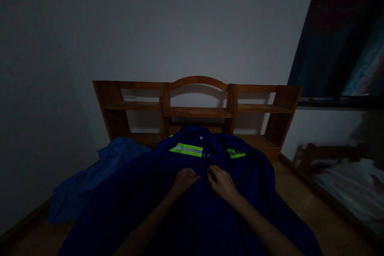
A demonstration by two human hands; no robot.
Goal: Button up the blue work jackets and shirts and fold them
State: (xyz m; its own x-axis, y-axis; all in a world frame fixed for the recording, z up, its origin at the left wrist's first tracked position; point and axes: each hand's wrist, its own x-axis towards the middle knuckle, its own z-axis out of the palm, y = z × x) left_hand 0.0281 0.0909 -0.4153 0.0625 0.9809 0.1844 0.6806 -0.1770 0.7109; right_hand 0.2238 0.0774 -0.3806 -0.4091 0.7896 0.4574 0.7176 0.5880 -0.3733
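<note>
A dark blue work jacket (180, 204) lies spread out in front of me, collar away from me, with yellow-green and grey reflective strips (187, 149) across its chest. My left hand (185, 179) is closed at the middle of the jacket front, thumb pressed towards the curled fingers. Just to its right, my right hand (222, 183) bends its fingers and thumb around the cloth near the front opening. A small white label (201, 138) shows inside the collar. Dim light hides the fine detail between the fingertips.
A wooden headboard with shelves (198, 113) stands behind the jacket against the wall. Lighter blue cloth (99, 178) lies on the left. To the right are a wooden bed board (333, 152), pale crumpled bedding (357, 188) and a dark curtain (327, 48).
</note>
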